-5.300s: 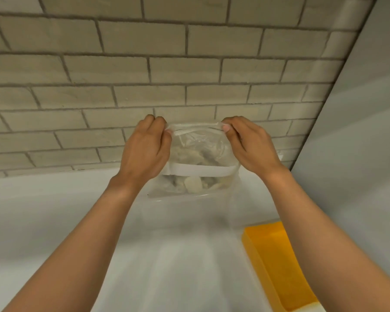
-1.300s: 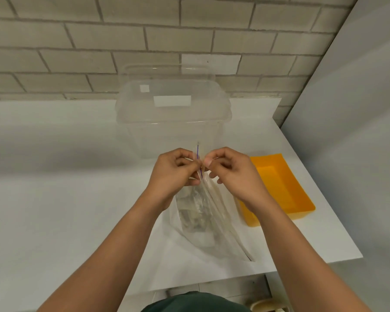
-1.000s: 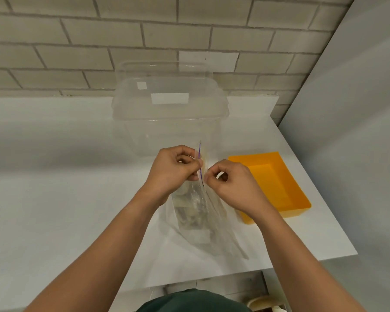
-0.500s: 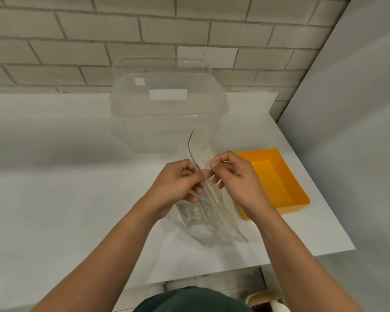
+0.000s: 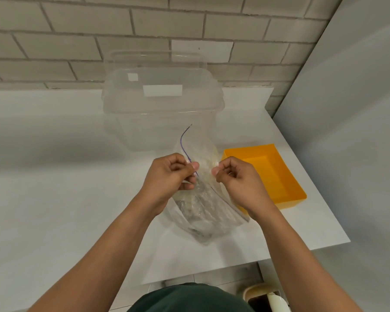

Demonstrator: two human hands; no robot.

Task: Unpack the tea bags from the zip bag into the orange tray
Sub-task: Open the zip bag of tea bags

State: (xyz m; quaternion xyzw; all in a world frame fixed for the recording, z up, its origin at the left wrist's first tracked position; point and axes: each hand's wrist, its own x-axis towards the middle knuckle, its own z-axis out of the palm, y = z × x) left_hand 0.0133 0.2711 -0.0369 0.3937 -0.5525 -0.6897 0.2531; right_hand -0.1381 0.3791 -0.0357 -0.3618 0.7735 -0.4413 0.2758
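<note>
Hands farther apart than before, left hand [image 5: 169, 175], right hand [image 5: 240, 182], curled fingers [image 5: 217, 171] pinching zip bag [image 5: 208, 213] lips

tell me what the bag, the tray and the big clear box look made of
Bag: thin clear plastic film, glossy; it crinkles and is see-through. Tray: likely rigid plastic, smooth, evenly orange, slight sheen. Box: stiff clear plastic, probably; the wall shows through it, with bright highlights on its rim.
</note>
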